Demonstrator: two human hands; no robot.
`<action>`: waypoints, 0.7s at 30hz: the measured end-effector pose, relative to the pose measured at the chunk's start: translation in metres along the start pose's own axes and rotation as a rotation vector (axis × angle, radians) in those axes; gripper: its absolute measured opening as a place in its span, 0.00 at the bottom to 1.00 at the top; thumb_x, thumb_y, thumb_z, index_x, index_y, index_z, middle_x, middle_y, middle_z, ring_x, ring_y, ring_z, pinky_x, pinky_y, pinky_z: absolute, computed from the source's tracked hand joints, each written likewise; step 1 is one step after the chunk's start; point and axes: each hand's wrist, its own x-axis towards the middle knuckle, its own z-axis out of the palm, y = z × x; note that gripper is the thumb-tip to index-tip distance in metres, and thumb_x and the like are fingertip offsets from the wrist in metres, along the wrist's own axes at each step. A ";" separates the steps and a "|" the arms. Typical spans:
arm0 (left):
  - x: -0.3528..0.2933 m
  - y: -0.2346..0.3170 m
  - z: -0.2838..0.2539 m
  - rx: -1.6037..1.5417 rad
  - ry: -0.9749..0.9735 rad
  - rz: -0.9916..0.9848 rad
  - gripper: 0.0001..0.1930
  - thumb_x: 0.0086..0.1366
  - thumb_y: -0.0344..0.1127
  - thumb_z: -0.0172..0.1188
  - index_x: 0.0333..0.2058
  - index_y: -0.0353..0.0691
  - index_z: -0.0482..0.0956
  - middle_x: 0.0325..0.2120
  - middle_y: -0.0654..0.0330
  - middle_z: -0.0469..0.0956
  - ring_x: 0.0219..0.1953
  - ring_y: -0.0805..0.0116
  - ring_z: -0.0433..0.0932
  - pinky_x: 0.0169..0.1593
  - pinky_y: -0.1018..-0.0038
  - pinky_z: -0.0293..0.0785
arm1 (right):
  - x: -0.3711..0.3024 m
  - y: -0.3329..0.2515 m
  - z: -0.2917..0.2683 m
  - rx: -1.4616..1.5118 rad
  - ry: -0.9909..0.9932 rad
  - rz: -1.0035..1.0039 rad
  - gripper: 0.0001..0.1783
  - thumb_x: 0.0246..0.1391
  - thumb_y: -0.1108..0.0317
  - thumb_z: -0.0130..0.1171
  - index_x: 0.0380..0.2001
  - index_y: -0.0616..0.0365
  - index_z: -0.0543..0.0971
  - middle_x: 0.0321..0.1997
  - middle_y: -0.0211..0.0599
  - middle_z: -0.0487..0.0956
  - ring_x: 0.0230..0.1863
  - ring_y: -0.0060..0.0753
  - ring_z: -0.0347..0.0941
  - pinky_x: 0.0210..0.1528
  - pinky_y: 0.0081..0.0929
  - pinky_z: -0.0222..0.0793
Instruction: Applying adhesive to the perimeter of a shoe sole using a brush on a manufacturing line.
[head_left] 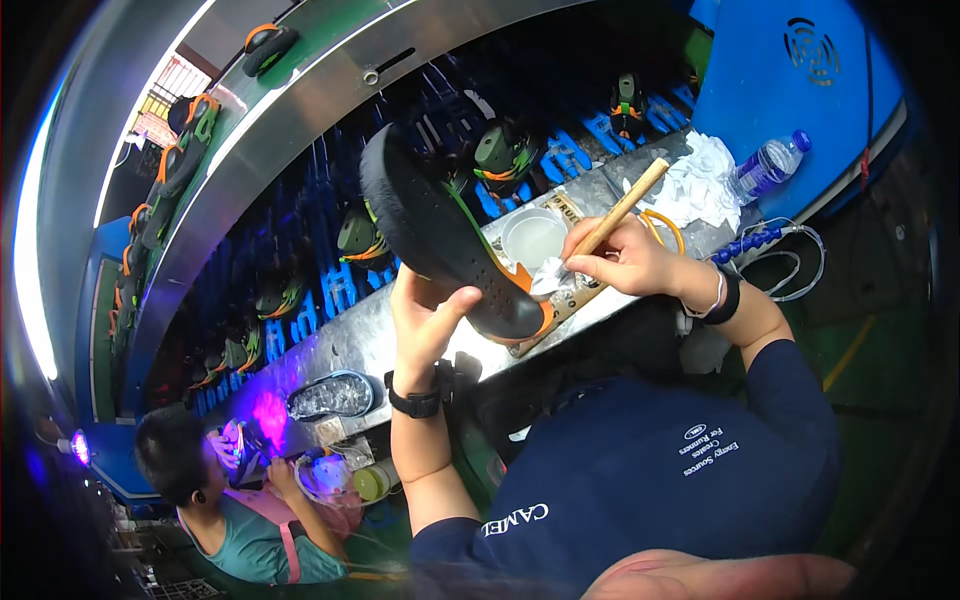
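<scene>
A black shoe sole (425,225) with an orange edge and small holes stands tilted on end in front of me. My left hand (428,318) grips it near its lower end, thumb across the side. Pinched in my right hand (620,262) is a light wooden stick (628,200), slanting up to the right; whether a brush head sits at its lower end is hidden. The same fingers hold a crumpled white tissue (551,277) against the orange edge at the lower right of the sole. A round white bowl (533,238) of pale liquid is just behind that hand.
A grey bench (345,340) carries crumpled white cloth (700,185), a plastic bottle (772,165) and a sole-shaped tray (332,395). Behind are blue racks with several shoes (503,150); more shoes ride a green conveyor (185,145). A co-worker (250,510) works at left under purple light.
</scene>
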 end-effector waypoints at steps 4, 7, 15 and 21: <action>0.006 0.003 0.003 0.034 -0.082 -0.042 0.25 0.46 0.26 0.63 0.44 0.34 0.63 0.36 0.58 0.72 0.38 0.69 0.72 0.44 0.74 0.67 | 0.008 -0.004 0.000 -0.095 -0.009 -0.086 0.04 0.43 0.76 0.54 0.27 0.63 0.72 0.23 0.31 0.71 0.24 0.16 0.65 0.25 0.14 0.60; 0.008 0.006 0.008 0.007 -0.103 -0.061 0.26 0.46 0.26 0.63 0.44 0.33 0.63 0.36 0.57 0.72 0.38 0.69 0.72 0.43 0.74 0.67 | 0.010 -0.003 0.000 -0.129 -0.025 -0.155 0.05 0.43 0.77 0.54 0.28 0.63 0.72 0.27 0.33 0.72 0.26 0.20 0.66 0.27 0.16 0.61; 0.003 0.016 0.003 0.280 -0.045 0.052 0.27 0.44 0.25 0.64 0.44 0.32 0.62 0.34 0.55 0.73 0.35 0.68 0.74 0.40 0.74 0.70 | -0.001 0.001 -0.004 -0.172 -0.011 -0.158 0.04 0.44 0.77 0.53 0.27 0.63 0.73 0.26 0.33 0.72 0.25 0.20 0.66 0.26 0.17 0.60; -0.003 0.009 0.001 0.541 -0.005 0.205 0.34 0.37 0.29 0.69 0.44 0.32 0.63 0.32 0.58 0.74 0.33 0.71 0.73 0.39 0.77 0.68 | -0.007 -0.004 0.000 -0.064 0.009 -0.095 0.04 0.44 0.76 0.54 0.27 0.64 0.73 0.25 0.34 0.71 0.24 0.19 0.64 0.26 0.15 0.59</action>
